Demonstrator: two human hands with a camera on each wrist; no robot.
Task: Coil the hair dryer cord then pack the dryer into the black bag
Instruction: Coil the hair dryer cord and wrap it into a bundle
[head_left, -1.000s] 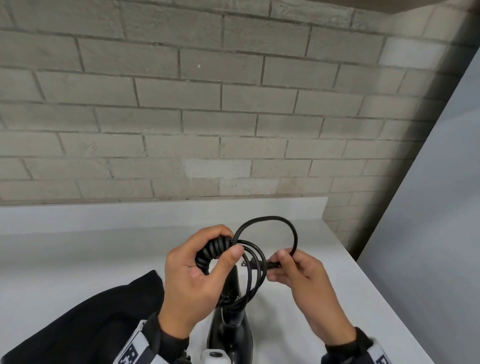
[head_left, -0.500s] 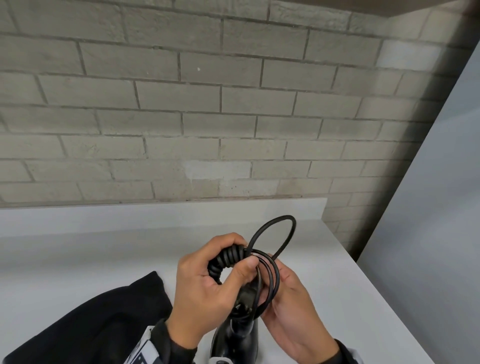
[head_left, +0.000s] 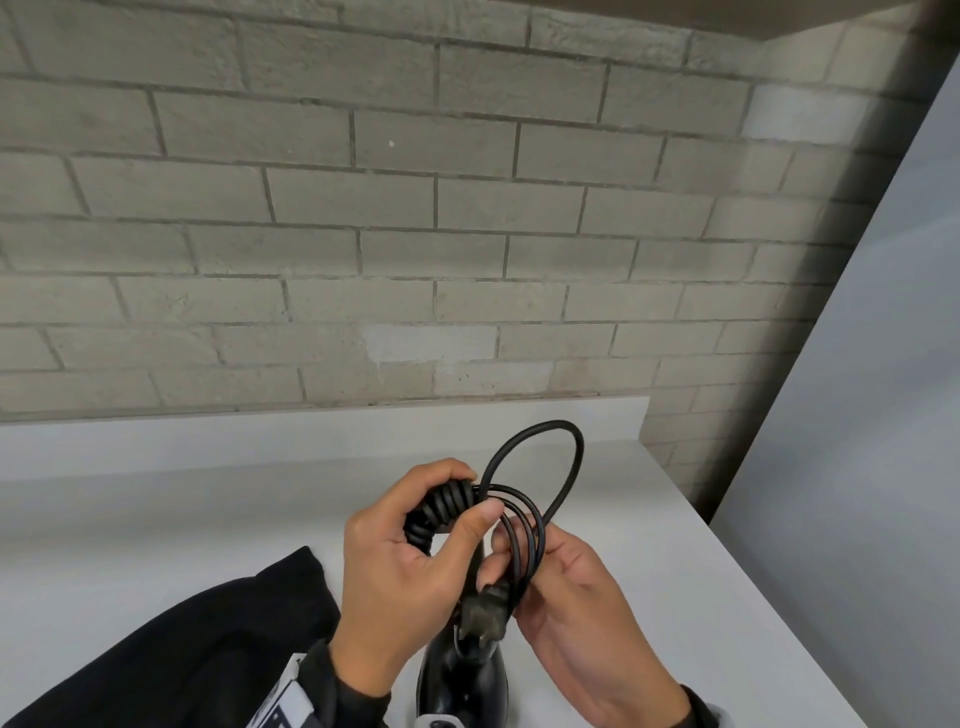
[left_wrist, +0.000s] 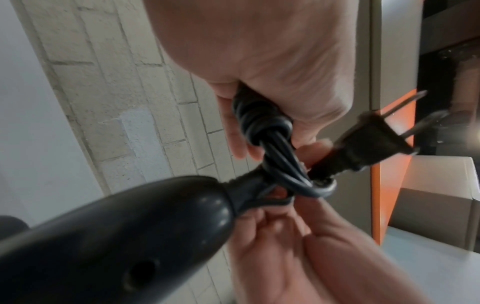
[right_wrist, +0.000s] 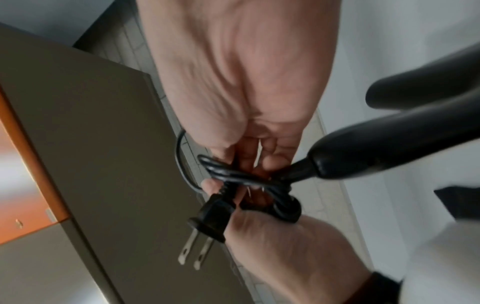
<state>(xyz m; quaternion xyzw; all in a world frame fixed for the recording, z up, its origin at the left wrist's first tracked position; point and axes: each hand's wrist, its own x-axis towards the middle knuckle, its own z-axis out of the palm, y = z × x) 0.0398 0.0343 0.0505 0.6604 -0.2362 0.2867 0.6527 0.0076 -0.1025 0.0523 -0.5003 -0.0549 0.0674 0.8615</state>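
Observation:
The black hair dryer (head_left: 462, 680) hangs below my hands, its handle (left_wrist: 109, 236) pointing up toward the cord. My left hand (head_left: 410, 566) grips the wrapped bundle of black cord (head_left: 444, 506), thumb pressed against the loops. One larger cord loop (head_left: 540, 457) stands up above the hands. My right hand (head_left: 566, 597) pinches the cord just behind the two-pronged plug (head_left: 485, 616), which pokes through the loops (right_wrist: 210, 222). The black bag (head_left: 171, 654) lies on the white table at the lower left, under my left forearm.
The white table (head_left: 701, 597) runs to a brick wall (head_left: 363, 234) at the back, with its right edge close to my right hand. A grey panel (head_left: 857, 415) stands to the right. An orange and grey cabinet (right_wrist: 39, 174) shows in the wrist views.
My right hand has carried the plug from the right side through the loops and down toward me. The left hand kept its grip on the bundle and shifted slightly right.

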